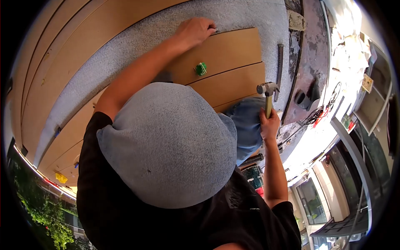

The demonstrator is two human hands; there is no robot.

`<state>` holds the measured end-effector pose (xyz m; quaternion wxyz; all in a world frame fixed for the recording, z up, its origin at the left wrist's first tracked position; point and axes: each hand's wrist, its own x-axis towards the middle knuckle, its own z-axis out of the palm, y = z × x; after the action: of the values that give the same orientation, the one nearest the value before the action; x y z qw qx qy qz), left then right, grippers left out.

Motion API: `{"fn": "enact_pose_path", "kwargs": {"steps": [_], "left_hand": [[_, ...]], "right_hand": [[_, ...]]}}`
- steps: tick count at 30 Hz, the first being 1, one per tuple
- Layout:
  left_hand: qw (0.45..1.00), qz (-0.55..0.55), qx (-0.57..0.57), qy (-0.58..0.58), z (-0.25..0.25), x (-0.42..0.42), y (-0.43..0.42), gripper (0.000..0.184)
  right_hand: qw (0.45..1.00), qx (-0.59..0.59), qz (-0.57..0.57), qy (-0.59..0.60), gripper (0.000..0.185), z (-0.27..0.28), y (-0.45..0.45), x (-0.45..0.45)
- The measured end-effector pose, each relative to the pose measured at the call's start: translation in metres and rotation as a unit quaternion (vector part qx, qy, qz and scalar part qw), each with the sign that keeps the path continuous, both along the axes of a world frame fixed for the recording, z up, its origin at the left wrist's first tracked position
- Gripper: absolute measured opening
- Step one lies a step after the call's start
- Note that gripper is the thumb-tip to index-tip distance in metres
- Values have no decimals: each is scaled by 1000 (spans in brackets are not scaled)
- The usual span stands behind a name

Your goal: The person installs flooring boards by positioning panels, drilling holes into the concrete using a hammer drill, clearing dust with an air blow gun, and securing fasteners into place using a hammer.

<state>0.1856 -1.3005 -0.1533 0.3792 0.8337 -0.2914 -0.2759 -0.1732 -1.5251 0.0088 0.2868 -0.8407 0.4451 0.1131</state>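
Note:
My left hand (196,32) is at the upper edge of a tan board (233,45), its fingertips pinched around a small pale thing too small to name. On the right, my right hand (270,121) grips the yellowish handle of a hammer (268,89), whose metal head points up in the view. A second tan board (233,83) lies alongside the first, with a narrow dark seam between them. On the first board sits a small green object (200,68). My denim-covered knee (171,141) hides much of the middle.
Grey speckled floor (137,43) runs beside the boards. A dark metal bar (280,62) lies to the right. Beyond it are a stained plank (306,62), a dark cup-like object (301,98) and tangled cables (318,114). Long tan planks (62,54) curve along the left.

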Motion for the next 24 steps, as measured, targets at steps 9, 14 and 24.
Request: {"fn": "enact_pose_path", "kwargs": {"steps": [9,14,24], "left_hand": [[997,-29,6,-70,-20,-6,-9,23],[998,-6,23,-50,-32,-7,-11,24],[996,23,5,-81,-24,-5,0,26]], "right_hand": [[998,5,-3,55,35,-3,-7,15],[987,102,-56,107,33,12,-12,42],[945,-50,314,74,40,-4,-31,265]]}}
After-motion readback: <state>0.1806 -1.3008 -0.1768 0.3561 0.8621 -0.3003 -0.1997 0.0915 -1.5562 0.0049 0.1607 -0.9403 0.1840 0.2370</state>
